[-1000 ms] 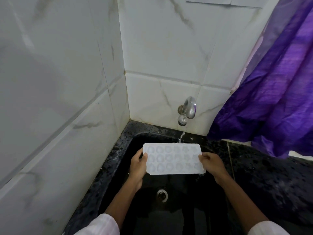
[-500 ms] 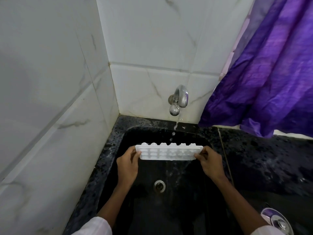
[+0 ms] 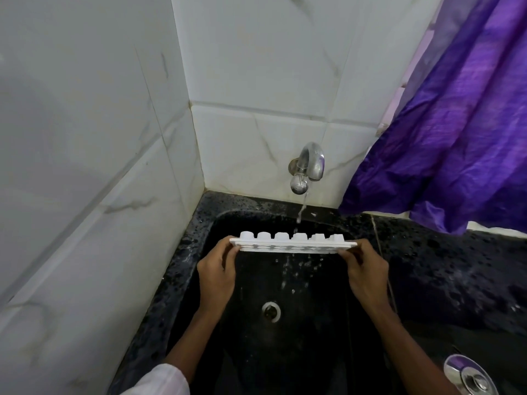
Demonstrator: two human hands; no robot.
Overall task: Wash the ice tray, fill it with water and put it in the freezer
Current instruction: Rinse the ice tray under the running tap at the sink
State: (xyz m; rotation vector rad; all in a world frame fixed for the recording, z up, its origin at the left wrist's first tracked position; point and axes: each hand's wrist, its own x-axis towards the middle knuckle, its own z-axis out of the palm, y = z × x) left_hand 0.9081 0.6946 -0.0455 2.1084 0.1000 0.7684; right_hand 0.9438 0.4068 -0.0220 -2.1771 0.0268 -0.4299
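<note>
Ice tray tilted further; left hand, right hand pinching end edges

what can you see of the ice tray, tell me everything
The ice tray is white, plastic-looking, rectangular, tipped so a row of six rounded cup bottoms sticks up past its rim. The left hand and right hand pinch its short ends, holding it over the black sink. A thin stream from the tap lands on it and drips below.

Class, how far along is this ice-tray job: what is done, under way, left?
Done: nothing finished shows. Under way: washing; left hand and right hand hold the ice tray tipped, cup bottoms showing, under the running tap, water dripping into the sink. Left: filling it, then the freezer.
</note>
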